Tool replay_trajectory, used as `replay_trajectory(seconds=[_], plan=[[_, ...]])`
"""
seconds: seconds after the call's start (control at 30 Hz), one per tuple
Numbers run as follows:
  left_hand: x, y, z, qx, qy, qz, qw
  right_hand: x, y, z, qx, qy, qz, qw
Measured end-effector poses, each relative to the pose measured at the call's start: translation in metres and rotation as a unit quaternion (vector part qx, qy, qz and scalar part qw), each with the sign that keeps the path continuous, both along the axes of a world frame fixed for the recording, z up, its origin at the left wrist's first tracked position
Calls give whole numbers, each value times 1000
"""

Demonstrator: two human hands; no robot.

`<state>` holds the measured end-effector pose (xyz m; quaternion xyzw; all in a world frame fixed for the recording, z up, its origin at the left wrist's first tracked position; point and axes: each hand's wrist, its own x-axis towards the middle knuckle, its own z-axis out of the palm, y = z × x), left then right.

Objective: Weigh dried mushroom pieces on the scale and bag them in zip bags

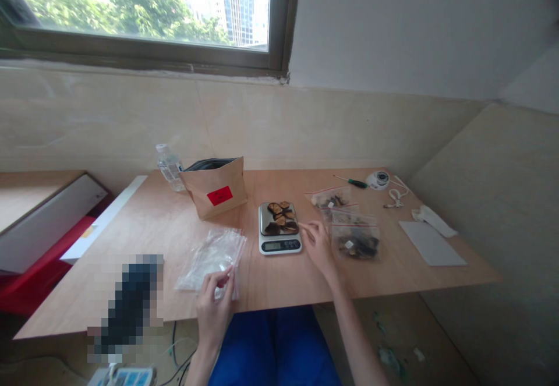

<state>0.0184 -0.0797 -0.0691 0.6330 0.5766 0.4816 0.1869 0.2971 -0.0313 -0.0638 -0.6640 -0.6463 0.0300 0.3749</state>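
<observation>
The dried slices (274, 227) lie on the square metal pan of a white scale (280, 247), just left of the right grip (318, 245), whose fingertips are drawn close together at the pan's edge; whether they pinch anything I cannot tell. The slices are irregular, wrinkled, tan-brown at the centre and nearly black at the rims. The left grip (215, 293) is nearly closed, thumb and forefinger pinching the edge of flat, crinkled clear bags (209, 258), well apart from the slices. Right of the scale, glossy zip bags (358, 247) bulge with dark, rough pieces. Behind, a matte brown-paper pouch (233, 182) stands open-topped on the smooth, wood-grained tabletop (283, 284), bearing a red rectangular label (219, 195).
</observation>
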Motion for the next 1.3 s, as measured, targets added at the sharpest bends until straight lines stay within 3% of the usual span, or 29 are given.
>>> replay_trajectory(seconds=[0.2, 0.3, 0.63, 0.93, 1.1, 1.2, 1.3], plan=[[0, 1, -2, -6, 2, -4, 1000, 14, -28, -41, 28, 11, -92, 995], [1, 0, -2, -7, 0, -6, 1000, 15, -30, -58, 27, 2, -105, 994], [-1, 0, -6, -8, 7, -3, 1000, 17, -26, -70, 11, -24, -96, 995], [-1, 0, -8, -6, 5, -7, 1000, 16, -12, -52, -32, -73, -133, 988], [-4, -1, -10, -18, -4, -8, 1000, 7, 4, -24, 18, 23, -130, 991], [-5, -1, -10, -19, -5, -6, 1000, -15, 26, -2, 42, 55, -82, 994], [-5, -1, -9, -13, -5, -1, 1000, -41, 53, 14, 9, 0, -20, 1000]])
